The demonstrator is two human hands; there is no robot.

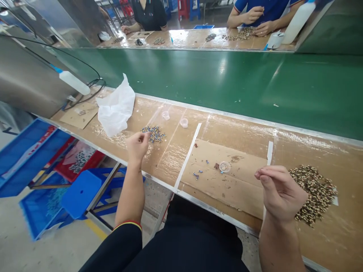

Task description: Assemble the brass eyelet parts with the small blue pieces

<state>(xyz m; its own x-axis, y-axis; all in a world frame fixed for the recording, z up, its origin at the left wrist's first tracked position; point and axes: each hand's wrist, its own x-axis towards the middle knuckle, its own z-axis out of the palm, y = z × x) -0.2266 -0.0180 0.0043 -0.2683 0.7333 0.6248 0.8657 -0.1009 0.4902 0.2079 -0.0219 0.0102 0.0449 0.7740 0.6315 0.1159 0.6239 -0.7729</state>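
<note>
My left hand (138,146) is closed at the near edge of a pile of small blue and gold parts (154,134); whatever its fingers hold is hidden. Over the right end of a cardboard sheet (238,189), my right hand (283,192) pinches thumb and forefinger together, and I cannot make out anything between them. Just beyond it lies a larger heap of small gold and dark parts (314,192). On the cardboard stands a small clear cup (225,167), with a few loose blue parts (196,176) to its left.
A crumpled white sheet (117,107) and two small clear cups (184,122) lie on the bench. Behind runs a green conveyor belt (198,75). Two people sit across it. Blue crates (25,158) and a blue stool (82,192) stand at the left.
</note>
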